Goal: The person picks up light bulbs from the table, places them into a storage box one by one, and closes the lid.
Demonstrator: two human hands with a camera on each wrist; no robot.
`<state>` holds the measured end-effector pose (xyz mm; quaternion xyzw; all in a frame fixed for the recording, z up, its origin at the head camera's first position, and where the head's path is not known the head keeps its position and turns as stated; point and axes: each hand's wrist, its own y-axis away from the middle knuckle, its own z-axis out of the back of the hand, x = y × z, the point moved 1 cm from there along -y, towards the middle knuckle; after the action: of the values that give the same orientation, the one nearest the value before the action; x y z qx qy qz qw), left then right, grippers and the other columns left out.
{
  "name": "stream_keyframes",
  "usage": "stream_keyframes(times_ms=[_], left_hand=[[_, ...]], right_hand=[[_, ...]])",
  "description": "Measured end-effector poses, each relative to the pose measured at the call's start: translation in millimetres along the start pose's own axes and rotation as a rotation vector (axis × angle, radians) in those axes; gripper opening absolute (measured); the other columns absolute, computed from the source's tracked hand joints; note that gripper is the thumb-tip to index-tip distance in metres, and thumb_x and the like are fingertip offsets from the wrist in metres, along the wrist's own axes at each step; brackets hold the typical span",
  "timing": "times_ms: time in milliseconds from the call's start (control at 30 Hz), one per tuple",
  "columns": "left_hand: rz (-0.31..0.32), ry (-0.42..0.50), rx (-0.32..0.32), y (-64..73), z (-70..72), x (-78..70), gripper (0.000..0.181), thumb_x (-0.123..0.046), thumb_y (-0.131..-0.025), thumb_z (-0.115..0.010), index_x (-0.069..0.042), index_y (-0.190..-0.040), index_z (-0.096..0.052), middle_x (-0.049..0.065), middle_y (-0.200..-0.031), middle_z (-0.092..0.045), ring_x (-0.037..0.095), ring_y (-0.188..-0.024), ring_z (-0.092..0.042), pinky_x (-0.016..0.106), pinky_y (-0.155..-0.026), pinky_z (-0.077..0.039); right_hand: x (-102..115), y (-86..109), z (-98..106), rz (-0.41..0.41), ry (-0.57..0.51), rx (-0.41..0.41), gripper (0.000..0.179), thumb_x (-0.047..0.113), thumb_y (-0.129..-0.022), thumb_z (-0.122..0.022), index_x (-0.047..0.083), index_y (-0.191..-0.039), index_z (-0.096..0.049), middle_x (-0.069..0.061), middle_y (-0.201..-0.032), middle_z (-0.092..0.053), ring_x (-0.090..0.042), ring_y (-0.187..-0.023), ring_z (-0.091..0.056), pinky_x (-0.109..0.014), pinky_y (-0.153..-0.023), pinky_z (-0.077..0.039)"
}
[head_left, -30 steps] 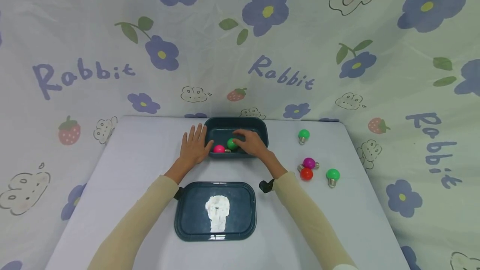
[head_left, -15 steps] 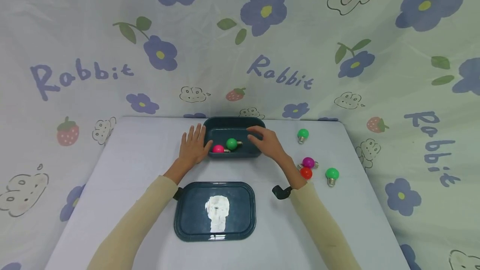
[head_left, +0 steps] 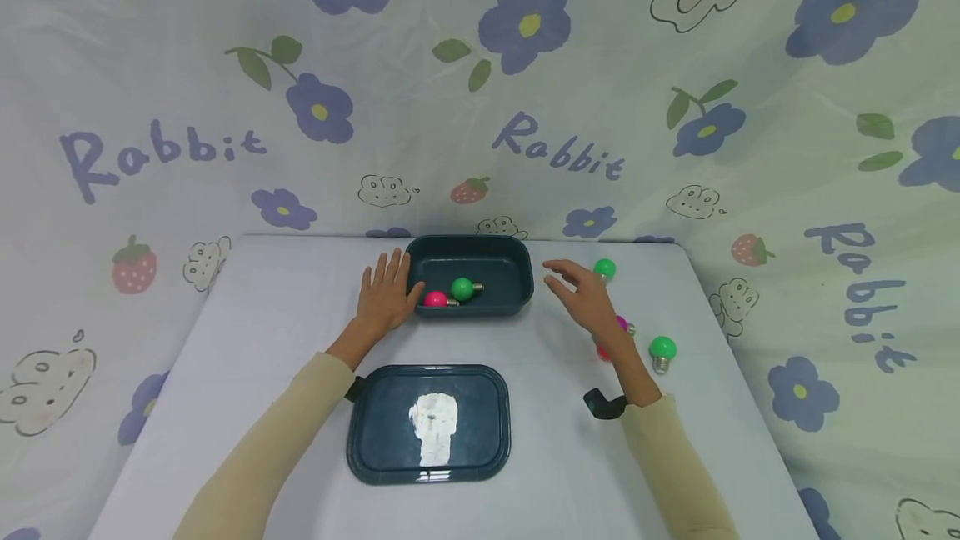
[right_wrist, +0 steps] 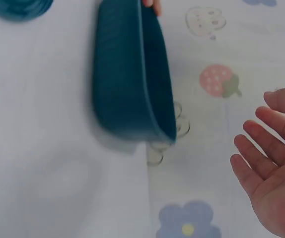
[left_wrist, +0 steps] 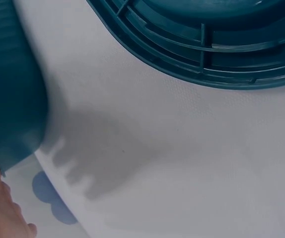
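Left hand (head_left: 384, 300), fingers straight, should steady the box (head_left: 498, 267) — right hand (head_left: 587, 298), fingers apart, empty, should pinch one bulb (head_left: 663, 351).

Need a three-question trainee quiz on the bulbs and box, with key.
1. Count: how many round bulbs with metal bases lie inside the dark-teal rectangular plastic box?
2. True or false: the bare right hand is empty and apart from the box.
3. In the head view, where is the bare left hand? A) box's left end B) box's right end C) out of view

Key: 1. Two, one pink bulb, one green bulb. 2. True. 3. A.
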<state>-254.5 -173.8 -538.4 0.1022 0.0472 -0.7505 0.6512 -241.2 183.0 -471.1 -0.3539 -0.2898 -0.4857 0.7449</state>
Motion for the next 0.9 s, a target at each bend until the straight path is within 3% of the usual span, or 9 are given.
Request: stream_keyframes(times_ms=[467,733,900], left_hand=[[-0.012,0.005,-0.025,-0.8,-4.0,2.0,0.073,-0.045,-0.107,-0.035,0.002,-0.158,-0.013,0.021,-0.164,-0.008,0.041,-0.15,-0.006,0.06,-0.117,-0.006],[-0.007,-0.003,-0.015,-0.8,-2.4,2.1,0.074,-0.046,-0.106,-0.034,0.001,-0.159,-0.012,0.02,-0.165,-0.008,0.04,-0.15,-0.005,0.059,-0.117,-0.006],[-0.012,-0.014,-0.019,-1.5,-4.2,2.9,0.074,-0.046,-0.107,-0.034,0.001,-0.158,-0.012,0.021,-0.165,-0.008,0.04,-0.15,-0.007,0.059,-0.117,-0.007]], right_hand=[[-32,56.5,43,-0.116,0.123,-0.065,0.034,0.013,-0.097,-0.067,0.001,-0.129,-0.064,-0.02,-0.133,-0.061,-0.04,-0.123,-0.056,-0.054,-0.099,-0.046],[-57,89.2,63,-0.283,0.215,-0.131,0.039,0.02,-0.1,-0.064,0.004,-0.135,-0.059,-0.02,-0.138,-0.057,-0.042,-0.132,-0.047,-0.057,-0.104,-0.04],[-70,107.7,68,-0.408,0.22,-0.242,0.044,0.03,-0.1,-0.063,0.004,-0.136,-0.059,-0.023,-0.141,-0.053,-0.045,-0.136,-0.04,-0.063,-0.106,-0.033]])
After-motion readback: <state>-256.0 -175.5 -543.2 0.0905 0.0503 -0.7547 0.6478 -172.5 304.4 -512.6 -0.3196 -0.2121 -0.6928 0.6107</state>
